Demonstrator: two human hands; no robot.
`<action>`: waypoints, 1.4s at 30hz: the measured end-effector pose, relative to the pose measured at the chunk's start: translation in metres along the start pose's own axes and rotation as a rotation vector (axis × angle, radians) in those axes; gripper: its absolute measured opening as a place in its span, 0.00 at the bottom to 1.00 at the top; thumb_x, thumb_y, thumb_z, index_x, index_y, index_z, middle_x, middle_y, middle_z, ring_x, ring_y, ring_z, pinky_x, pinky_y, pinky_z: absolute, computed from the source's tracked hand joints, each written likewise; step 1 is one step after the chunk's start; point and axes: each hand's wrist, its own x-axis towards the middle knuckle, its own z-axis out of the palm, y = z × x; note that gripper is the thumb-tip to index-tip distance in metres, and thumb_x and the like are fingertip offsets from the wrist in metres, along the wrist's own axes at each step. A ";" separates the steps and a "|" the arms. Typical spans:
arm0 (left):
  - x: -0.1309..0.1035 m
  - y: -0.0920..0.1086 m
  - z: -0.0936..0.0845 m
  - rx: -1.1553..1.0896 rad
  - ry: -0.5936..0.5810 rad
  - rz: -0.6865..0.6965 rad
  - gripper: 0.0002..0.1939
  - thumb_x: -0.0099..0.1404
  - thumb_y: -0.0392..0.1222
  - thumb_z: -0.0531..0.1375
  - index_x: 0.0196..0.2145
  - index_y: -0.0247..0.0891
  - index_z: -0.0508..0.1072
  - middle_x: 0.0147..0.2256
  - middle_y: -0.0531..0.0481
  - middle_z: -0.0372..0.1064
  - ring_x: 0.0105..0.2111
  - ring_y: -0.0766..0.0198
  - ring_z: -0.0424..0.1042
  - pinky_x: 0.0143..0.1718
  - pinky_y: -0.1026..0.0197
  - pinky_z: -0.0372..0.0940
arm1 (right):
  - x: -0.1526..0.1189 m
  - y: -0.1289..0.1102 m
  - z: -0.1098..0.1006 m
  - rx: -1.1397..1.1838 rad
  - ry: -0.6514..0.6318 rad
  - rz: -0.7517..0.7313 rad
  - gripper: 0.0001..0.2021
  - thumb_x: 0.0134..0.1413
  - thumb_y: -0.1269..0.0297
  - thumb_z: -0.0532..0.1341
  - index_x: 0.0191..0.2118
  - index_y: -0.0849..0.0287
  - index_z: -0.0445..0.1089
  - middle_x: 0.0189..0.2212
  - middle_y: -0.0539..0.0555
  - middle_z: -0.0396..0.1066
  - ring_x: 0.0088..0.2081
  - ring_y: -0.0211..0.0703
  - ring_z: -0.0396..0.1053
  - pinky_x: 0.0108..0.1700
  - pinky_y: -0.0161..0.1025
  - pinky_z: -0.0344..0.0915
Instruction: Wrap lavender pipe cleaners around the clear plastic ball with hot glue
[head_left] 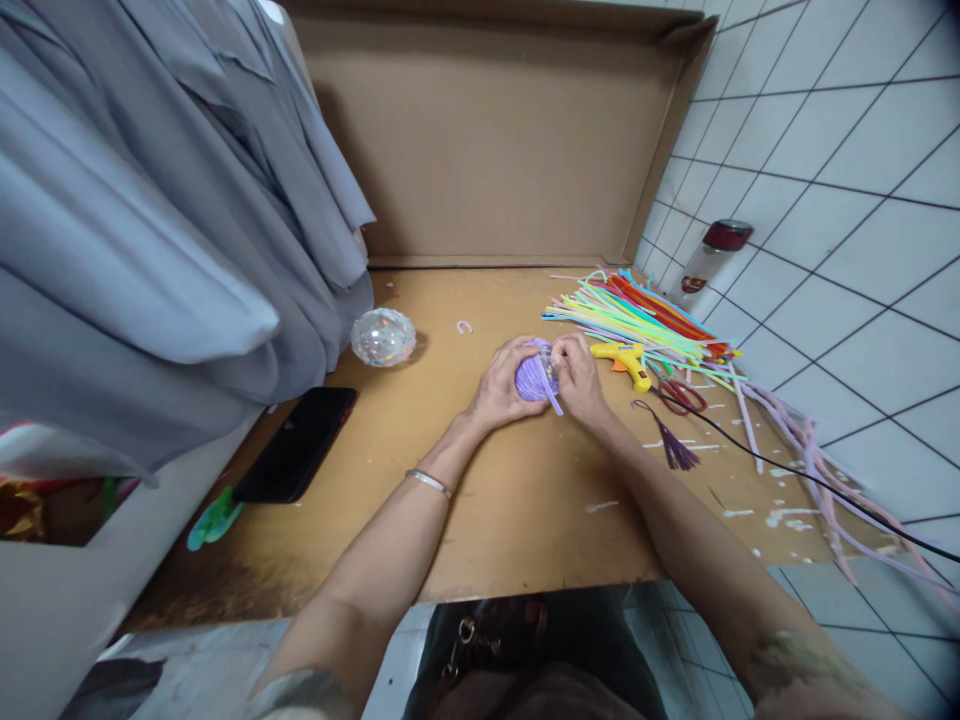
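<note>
Ball (535, 372), largely covered by purple strip (553, 393), is held near the middle of the frame, over the surface (420, 480); whether it is also supported from below cannot be told. By the left hand (504, 383) it is gripped from its left side, with digits above and below. The fingers of the right hand (576, 370) are bent close at its right side; whether anything is pinched by them cannot be told.

For good work, it seems that the ball should be held steady by the left hand, while each turn of strip is pressed flat beside its neighbour, without gap or crossing. Because the ball looks almost round, no long axis can be clearly given. The turns appear to be laid slantwise, and the loose end of the strip is pointed toward the lower right of the frame.
</note>
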 end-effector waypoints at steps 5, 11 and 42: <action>0.000 0.000 0.000 0.028 0.004 0.024 0.40 0.46 0.48 0.73 0.55 0.42 0.65 0.57 0.36 0.67 0.61 0.43 0.66 0.63 0.38 0.61 | -0.001 0.001 -0.002 0.011 -0.013 0.015 0.10 0.66 0.58 0.50 0.33 0.52 0.57 0.36 0.54 0.62 0.39 0.47 0.63 0.44 0.47 0.66; -0.002 -0.001 0.001 0.050 0.032 0.090 0.40 0.49 0.49 0.73 0.57 0.40 0.64 0.58 0.35 0.66 0.61 0.45 0.67 0.61 0.41 0.63 | 0.000 0.001 -0.003 0.048 -0.022 0.017 0.12 0.67 0.54 0.49 0.33 0.52 0.58 0.36 0.54 0.62 0.40 0.48 0.63 0.45 0.47 0.65; -0.002 -0.002 -0.001 0.148 0.054 0.094 0.38 0.50 0.46 0.71 0.57 0.40 0.63 0.57 0.35 0.67 0.61 0.45 0.67 0.60 0.40 0.65 | 0.003 -0.004 -0.007 -0.041 -0.020 0.017 0.07 0.65 0.63 0.53 0.36 0.54 0.66 0.36 0.55 0.70 0.40 0.47 0.68 0.45 0.46 0.66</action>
